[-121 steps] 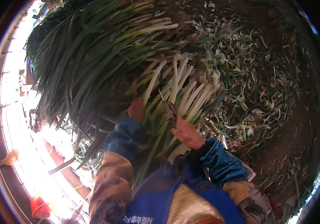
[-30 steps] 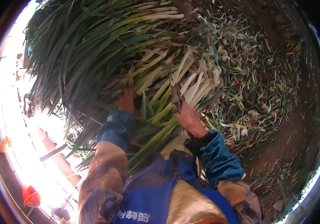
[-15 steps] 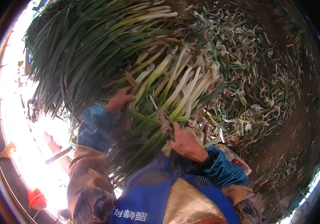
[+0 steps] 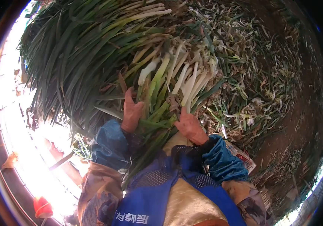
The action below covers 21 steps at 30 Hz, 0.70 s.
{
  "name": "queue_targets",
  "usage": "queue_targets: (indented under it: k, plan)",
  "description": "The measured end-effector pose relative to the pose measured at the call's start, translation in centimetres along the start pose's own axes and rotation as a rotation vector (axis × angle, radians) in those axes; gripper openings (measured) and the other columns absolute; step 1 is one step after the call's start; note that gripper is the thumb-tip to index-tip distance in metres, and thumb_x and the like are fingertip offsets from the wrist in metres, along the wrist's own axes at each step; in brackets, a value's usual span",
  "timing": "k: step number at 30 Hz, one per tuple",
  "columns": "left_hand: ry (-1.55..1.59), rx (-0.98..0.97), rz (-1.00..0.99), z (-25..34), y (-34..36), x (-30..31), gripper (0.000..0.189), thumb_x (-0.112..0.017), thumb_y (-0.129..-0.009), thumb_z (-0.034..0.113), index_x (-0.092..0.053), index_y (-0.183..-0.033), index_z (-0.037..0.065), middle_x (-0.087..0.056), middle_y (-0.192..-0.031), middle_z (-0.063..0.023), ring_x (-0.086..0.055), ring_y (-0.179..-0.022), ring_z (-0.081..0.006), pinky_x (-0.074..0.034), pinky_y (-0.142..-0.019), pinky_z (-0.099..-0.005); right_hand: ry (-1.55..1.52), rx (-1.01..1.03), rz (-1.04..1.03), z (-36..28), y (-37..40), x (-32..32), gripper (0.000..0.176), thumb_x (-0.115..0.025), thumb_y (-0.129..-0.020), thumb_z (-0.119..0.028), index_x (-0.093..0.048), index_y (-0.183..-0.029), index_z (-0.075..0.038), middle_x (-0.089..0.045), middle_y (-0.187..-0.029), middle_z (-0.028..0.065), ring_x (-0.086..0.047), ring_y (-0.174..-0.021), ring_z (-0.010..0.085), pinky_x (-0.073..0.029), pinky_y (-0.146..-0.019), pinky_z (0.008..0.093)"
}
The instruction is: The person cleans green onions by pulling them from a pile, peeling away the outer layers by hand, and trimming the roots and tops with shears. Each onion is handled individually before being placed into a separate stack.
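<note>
Scallion bundle: left hand clasps its green leaves; right hand grips its pale stalks.

- Strong fisheye bending is seen, and the round frame is ringed by black vignette.
- The left edge is blown out by daylight glare.
- The green onion pile is left in dim shade.
- The littered ground is slightly blurred towards the right rim.
</note>
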<state>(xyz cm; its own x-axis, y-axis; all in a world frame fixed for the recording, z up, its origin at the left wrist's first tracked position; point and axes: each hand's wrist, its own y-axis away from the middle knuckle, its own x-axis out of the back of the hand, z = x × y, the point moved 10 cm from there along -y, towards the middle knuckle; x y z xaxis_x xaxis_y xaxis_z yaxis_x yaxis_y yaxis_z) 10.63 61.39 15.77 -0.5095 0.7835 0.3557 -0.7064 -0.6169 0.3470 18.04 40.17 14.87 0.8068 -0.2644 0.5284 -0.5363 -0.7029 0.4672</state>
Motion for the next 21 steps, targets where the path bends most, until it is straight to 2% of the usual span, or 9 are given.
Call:
queue_targets:
  k: [5,7,8,10,14,17,19,20,21]
  plan:
    - [0.163,0.148,0.016,-0.4,0.3,-0.7,0.061,-0.052,-0.076,0.013,-0.030,-0.131,-0.003,-0.040,-0.120,-0.0173,-0.042,-0.110,-0.0264,-0.035,-0.093,-0.0362,-0.007,-0.052,-0.098,-2.1,3.3,0.0,0.053,-0.059,-0.076,-0.023,-0.035,-0.112,0.007,-0.056,-0.075,0.0283,-0.056,-0.074,0.0455,-0.044,-0.065,0.0500]
    - [0.160,0.047,0.060,-0.7,0.0,-0.4,0.060,-0.054,-0.073,0.011,-0.032,-0.127,-0.004,-0.046,-0.109,-0.0160,-0.046,-0.099,-0.0236,-0.038,-0.085,-0.0330,-0.006,0.005,-0.088,-2.9,3.9,0.0,0.051,-0.059,-0.076,-0.023,-0.035,-0.111,0.005,-0.056,-0.077,0.0295,-0.056,-0.076,0.0464,-0.044,-0.067,0.0508]
    - [0.155,-0.003,0.083,-0.9,0.0,0.0,0.059,-0.055,-0.072,0.010,-0.034,-0.125,-0.005,-0.049,-0.103,-0.0154,-0.049,-0.093,-0.0221,-0.040,-0.080,-0.0315,0.016,-0.053,-0.084,-2.0,3.1,0.0,0.052,-0.059,-0.076,-0.023,-0.035,-0.113,0.005,-0.056,-0.077,0.0297,-0.056,-0.076,0.0465,-0.044,-0.067,0.0508]
    - [0.107,-0.065,0.076,-1.0,-0.2,0.1,0.061,-0.055,-0.072,0.011,-0.034,-0.126,-0.004,-0.048,-0.104,-0.0153,-0.048,-0.094,-0.0219,-0.040,-0.081,-0.0313,0.059,-0.168,-0.074,0.2,0.6,0.2,0.055,-0.059,-0.076,-0.023,-0.033,-0.116,0.005,-0.056,-0.077,0.0300,-0.055,-0.077,0.0467,-0.044,-0.068,0.0507]
    - [0.062,-0.034,0.105,-0.7,-0.4,-0.4,0.063,-0.057,-0.069,0.009,-0.034,-0.126,-0.005,-0.051,-0.099,-0.0153,-0.051,-0.091,-0.0246,-0.042,-0.080,-0.0331,-0.048,-0.123,-0.073,0.5,0.0,1.5,0.059,-0.059,-0.076,-0.024,-0.032,-0.116,0.011,-0.056,-0.076,0.0304,-0.056,-0.076,0.0456,-0.045,-0.067,0.0498]
    - [-0.032,0.299,-0.005,-1.9,-1.5,-2.3,0.059,-0.059,-0.067,0.006,-0.038,-0.121,-0.005,-0.054,-0.092,-0.0144,-0.055,-0.082,-0.0257,-0.046,-0.073,-0.0346,0.004,-0.021,-0.150,-1.7,2.5,0.4,0.059,-0.058,-0.076,-0.023,-0.033,-0.112,0.016,-0.055,-0.074,0.0299,-0.056,-0.072,0.0445,-0.044,-0.063,0.0483]
    - [-0.259,0.191,-0.147,-4.9,-4.1,-3.8,0.051,-0.059,-0.066,0.004,-0.045,-0.114,-0.006,-0.056,-0.085,-0.0126,-0.056,-0.076,-0.0231,-0.047,-0.066,-0.0343,0.031,0.097,-0.124,-1.8,2.9,-0.7,0.058,-0.058,-0.076,-0.023,-0.033,-0.110,0.017,-0.055,-0.072,0.0292,-0.055,-0.069,0.0439,-0.043,-0.061,0.0478]
    - [-0.375,0.138,-0.217,-4.8,-5.0,-4.5,0.047,-0.060,-0.065,0.002,-0.048,-0.110,-0.006,-0.056,-0.081,-0.0117,-0.057,-0.073,-0.0218,-0.048,-0.063,-0.0342,0.010,0.048,-0.118,-0.3,2.6,-1.1,0.059,-0.058,-0.077,-0.023,-0.032,-0.111,0.017,-0.054,-0.070,0.0282,-0.055,-0.068,0.0435,-0.043,-0.060,0.0473]
    - [-0.298,0.270,-0.342,-6.2,-5.6,-5.5,0.042,-0.060,-0.065,0.002,-0.050,-0.105,-0.006,-0.056,-0.079,-0.0107,-0.057,-0.070,-0.0197,-0.047,-0.061,-0.0329,-0.011,0.002,-0.112,1.5,2.2,-1.2,0.059,-0.057,-0.078,-0.023,-0.032,-0.113,0.017,-0.053,-0.069,0.0273,-0.054,-0.067,0.0431,-0.043,-0.060,0.0468]
